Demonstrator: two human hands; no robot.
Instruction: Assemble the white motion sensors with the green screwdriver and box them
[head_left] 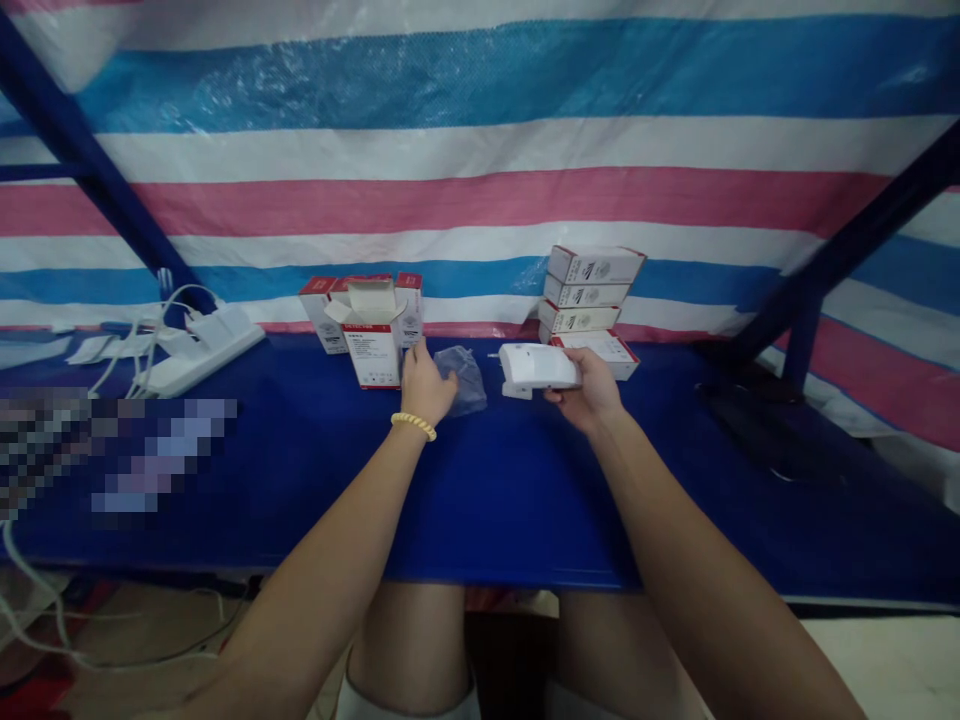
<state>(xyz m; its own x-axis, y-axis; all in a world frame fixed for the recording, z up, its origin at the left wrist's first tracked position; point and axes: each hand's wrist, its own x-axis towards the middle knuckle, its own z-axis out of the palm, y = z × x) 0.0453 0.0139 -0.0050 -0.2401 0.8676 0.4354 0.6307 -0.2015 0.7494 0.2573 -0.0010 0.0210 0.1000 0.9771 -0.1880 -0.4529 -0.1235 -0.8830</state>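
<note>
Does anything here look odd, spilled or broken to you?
I see nothing spilled or broken. Blocky, pixelated patches at the blue table's left hide whatever lies there, which looks odd. Just behind them, loose white cables loop untidily by the power strip. The open box near the left hand seems intact, just with flaps up.

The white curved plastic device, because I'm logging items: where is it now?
In the head view, the white curved plastic device is just right of centre, held in the right hand, with the clear plastic bag to its left.
</note>
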